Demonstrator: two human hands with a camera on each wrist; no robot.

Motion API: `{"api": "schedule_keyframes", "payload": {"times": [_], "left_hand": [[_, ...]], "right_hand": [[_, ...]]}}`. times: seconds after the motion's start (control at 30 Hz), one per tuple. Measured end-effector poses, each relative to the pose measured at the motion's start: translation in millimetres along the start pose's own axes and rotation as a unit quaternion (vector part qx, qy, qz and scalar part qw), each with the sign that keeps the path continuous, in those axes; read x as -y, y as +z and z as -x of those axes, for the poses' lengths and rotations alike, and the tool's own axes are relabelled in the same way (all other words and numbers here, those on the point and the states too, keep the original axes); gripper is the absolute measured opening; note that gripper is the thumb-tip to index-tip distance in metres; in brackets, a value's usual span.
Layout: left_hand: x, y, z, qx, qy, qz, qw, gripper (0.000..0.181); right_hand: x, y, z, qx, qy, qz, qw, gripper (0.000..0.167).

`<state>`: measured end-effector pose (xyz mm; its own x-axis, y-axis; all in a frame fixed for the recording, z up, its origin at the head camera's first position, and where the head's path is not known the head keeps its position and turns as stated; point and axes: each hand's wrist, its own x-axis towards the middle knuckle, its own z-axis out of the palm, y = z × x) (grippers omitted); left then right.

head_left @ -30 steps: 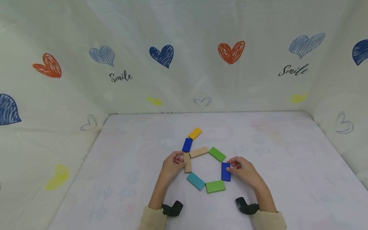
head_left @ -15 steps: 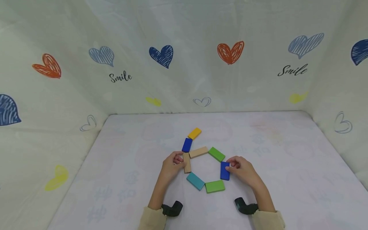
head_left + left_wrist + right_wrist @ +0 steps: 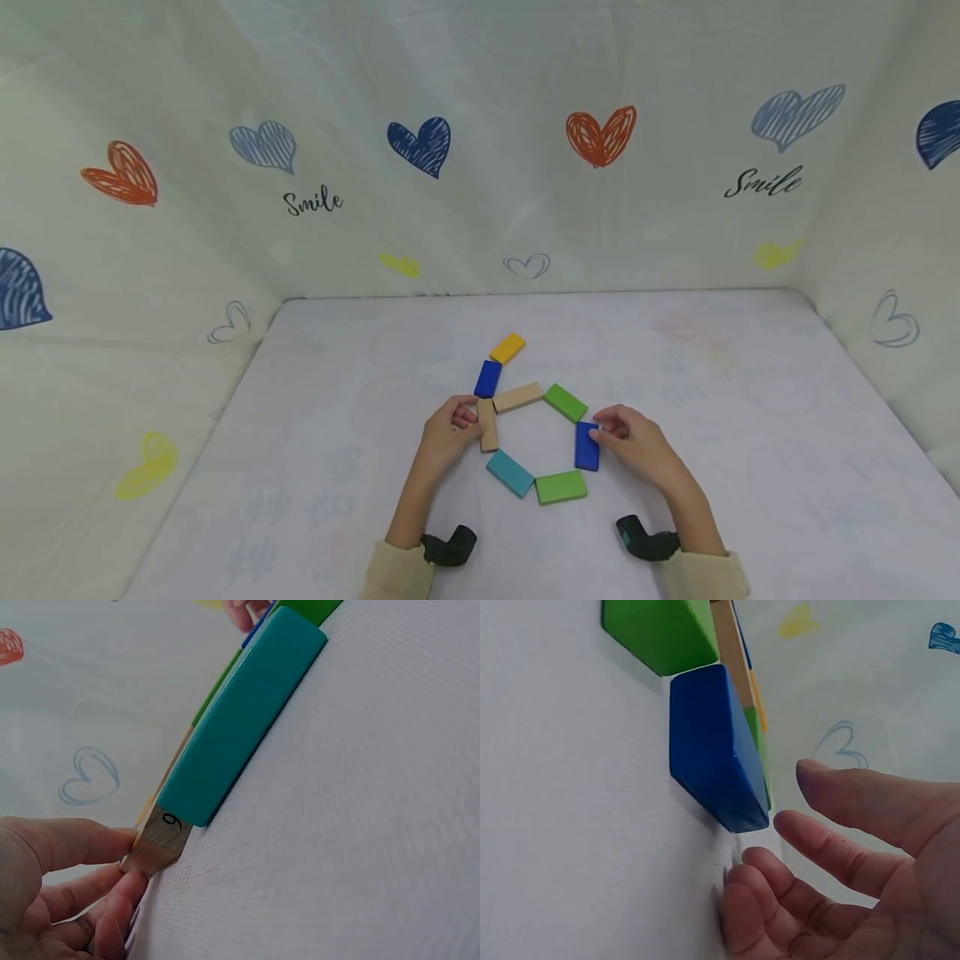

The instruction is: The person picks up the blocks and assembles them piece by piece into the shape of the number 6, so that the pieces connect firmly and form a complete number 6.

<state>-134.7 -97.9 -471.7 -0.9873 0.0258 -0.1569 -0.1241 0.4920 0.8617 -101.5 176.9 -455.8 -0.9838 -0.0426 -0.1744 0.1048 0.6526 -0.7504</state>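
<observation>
Flat coloured blocks form a ring on the white table. At its left side my left hand (image 3: 446,440) pinches a plain wooden block (image 3: 489,432) between thumb and fingers; the left wrist view shows a number on its end (image 3: 166,834). A teal block (image 3: 511,473) adjoins it, followed by a green block (image 3: 561,487). On the right side stands a blue block (image 3: 586,454), with my right hand (image 3: 639,448) beside it. In the right wrist view the right thumb and fingers are spread loosely, apart from the blue block (image 3: 705,735).
A second wooden block (image 3: 518,397) and another green block (image 3: 566,403) make up the ring's far side. Beyond its far left corner lie a second blue block (image 3: 488,379) and a yellow block (image 3: 508,347). A heart-printed cloth (image 3: 480,208) hangs behind the table.
The right-hand blue block has shifted slightly away from me, toward the far green block. My right thumb has eased back a little from it. My left hand stays on the wooden block.
</observation>
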Motion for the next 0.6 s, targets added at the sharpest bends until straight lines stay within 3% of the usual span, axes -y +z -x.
{"api": "schedule_keyframes", "payload": {"times": [0.13,0.23,0.47,0.6], "left_hand": [[-0.3,-0.4,0.3,0.0,-0.004,0.003,1.0,0.04],[0.1,-0.1,0.0,0.0,0.0,0.001,1.0,0.04],[1.1,0.6,-0.9,0.002,0.004,0.003,1.0,0.04],[1.7,1.0,-1.4,0.004,0.007,0.005,1.0,0.04]], "right_hand": [[6.3,-4.0,4.5,-0.001,-0.012,0.016,0.9998,0.029],[12.3,-8.1,9.2,0.018,-0.033,0.019,0.9991,0.028],[25.5,-12.6,21.0,0.146,-0.067,0.039,0.9863,0.027],[29.3,-8.0,24.7,0.185,-0.08,0.049,0.9782,0.026]]}}
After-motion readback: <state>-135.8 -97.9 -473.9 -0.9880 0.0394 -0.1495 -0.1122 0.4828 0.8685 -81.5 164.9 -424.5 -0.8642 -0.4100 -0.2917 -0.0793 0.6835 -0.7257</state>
